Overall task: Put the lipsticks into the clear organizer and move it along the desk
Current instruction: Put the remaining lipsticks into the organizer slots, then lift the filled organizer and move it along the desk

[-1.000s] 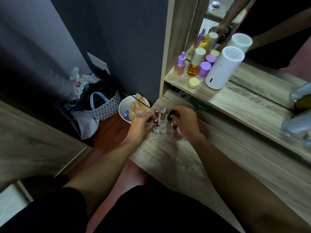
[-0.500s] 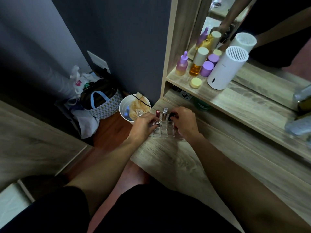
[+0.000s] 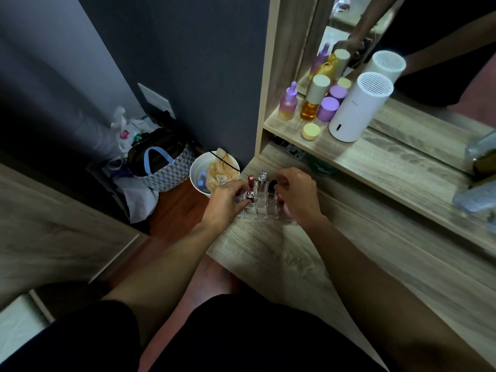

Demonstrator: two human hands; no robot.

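A clear organizer (image 3: 259, 209) stands on the wooden desk (image 3: 281, 253) near its far left corner. Upright in its cells are a red lipstick (image 3: 251, 180), a silver lipstick (image 3: 262, 176), a black lipstick (image 3: 272, 186) and a red-and-silver lipstick (image 3: 250, 195). My left hand (image 3: 228, 202) is closed on the organizer's left side, fingertips touching the red-and-silver lipstick. My right hand (image 3: 298, 196) is closed on its right side, thumb and forefinger next to the black lipstick. The right cells are hidden under that hand.
A shelf (image 3: 375, 162) above the desk carries a white cylinder device (image 3: 357, 108), purple and amber bottles (image 3: 312, 103) and a yellow jar (image 3: 310, 131), with a mirror behind. Left of the desk, on the floor, stand a white bin (image 3: 200, 175) and a woven basket (image 3: 166, 170).
Both hands stay on the organizer's sides. The right hand's fingers have lifted a little off the black lipstick. The view has shifted slightly.
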